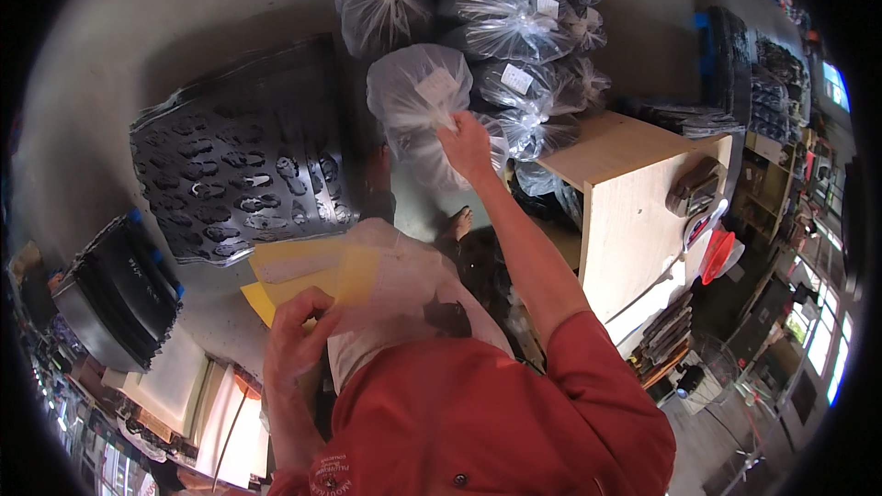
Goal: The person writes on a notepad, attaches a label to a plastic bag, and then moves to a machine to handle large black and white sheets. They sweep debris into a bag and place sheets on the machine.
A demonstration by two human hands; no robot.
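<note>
My right hand (469, 149) is closed round the gathered neck of a clear plastic bag (404, 78) that bears a white paper label (435, 84). The bag looks pale, and its contents are not clear to me. My left hand (301, 326), at the lower left, has its fingers closed on several yellow paper sheets (312, 266), which fan out in front of my lap. Behind the held bag, several similar tied bags (505, 32) with dark contents are stacked, some with white labels.
Black sheets with shoe-sole-shaped cutouts (239, 156) lie on the floor at left. Further left stands a stack of black sheets (119, 294). A plywood box (643, 211) is close by my right arm, with a red round object (718, 255) at its far side. My foot (457, 223) is below the bag.
</note>
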